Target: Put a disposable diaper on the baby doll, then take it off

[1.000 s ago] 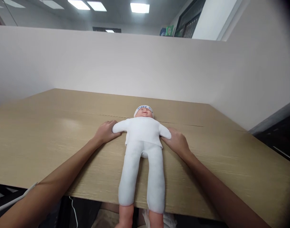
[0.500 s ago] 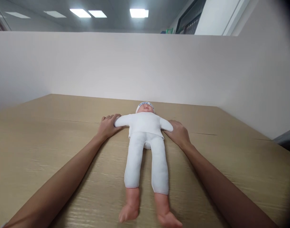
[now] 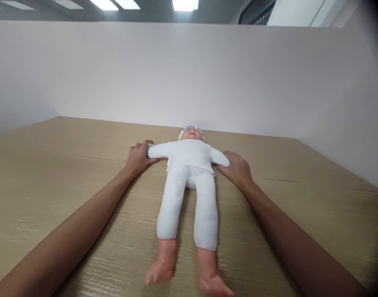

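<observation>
A baby doll (image 3: 190,154) lies on its back on the wooden table, head away from me and bare feet toward me. It wears a white top, white trousers and a white cap with blue lettering. Its arms stretch out to both sides. Around the end of the doll's arm on the left is my left hand (image 3: 139,157), thumb below the sleeve and fingers above, with one fingertip raised off the cloth. My right hand (image 3: 238,168) is curled round the other sleeve end, its fingers partly hidden. The doll's own hands are out of sight.
The wood-grain table (image 3: 99,243) spreads under the doll and my forearms. A pale partition wall (image 3: 182,74) rises along its far edge and on the right. Ceiling lights (image 3: 185,5) show above the partition.
The view has tilted down, so the partition's top edge sits higher in the picture. My left hand's fingers have lifted slightly from the sleeve; both hands stay at the doll's arms.
</observation>
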Motion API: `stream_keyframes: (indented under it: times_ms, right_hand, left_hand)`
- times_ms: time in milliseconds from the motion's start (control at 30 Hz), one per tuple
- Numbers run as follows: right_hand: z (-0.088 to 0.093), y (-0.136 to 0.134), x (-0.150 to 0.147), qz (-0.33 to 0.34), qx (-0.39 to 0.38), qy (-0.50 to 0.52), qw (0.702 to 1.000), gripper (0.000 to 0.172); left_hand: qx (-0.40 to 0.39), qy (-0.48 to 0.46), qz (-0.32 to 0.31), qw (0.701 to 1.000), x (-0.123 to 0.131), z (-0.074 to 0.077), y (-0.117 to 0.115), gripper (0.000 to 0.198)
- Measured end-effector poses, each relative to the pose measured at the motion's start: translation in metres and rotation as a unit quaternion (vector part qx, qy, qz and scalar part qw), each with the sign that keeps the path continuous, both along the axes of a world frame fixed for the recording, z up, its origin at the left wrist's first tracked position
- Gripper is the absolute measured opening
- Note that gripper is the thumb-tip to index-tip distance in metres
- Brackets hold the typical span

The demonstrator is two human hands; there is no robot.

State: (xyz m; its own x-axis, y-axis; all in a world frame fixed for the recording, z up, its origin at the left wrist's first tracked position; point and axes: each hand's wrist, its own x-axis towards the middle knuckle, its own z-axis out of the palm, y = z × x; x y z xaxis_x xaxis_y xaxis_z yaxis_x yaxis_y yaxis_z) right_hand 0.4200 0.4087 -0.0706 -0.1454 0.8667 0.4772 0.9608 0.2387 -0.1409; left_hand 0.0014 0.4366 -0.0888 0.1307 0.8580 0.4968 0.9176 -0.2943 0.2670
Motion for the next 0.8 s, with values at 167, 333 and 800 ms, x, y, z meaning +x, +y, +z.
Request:
stream_keyframes:
  times_ms: [167, 333, 800]
  right_hand:
    - [0.001, 0.004, 0.001, 0.003, -0.004, -0.005, 1.000, 0.030]
    - [-0.001, 0.005, 0.001, 0.004, -0.001, -0.002, 1.000, 0.028]
    - [-0.010, -0.058, 0.007, -0.043, 0.111, 0.020, 0.993, 0.050]
  left_hand:
    - [-0.011, -0.018, -0.005, 1.000, -0.001, -0.003, 0.002, 0.076]
    - [-0.038, -0.009, 0.002, 0.999, -0.002, -0.003, 0.003, 0.068]
    - [0.029, -0.045, 0.043, 0.998, -0.014, -0.010, -0.045, 0.064]
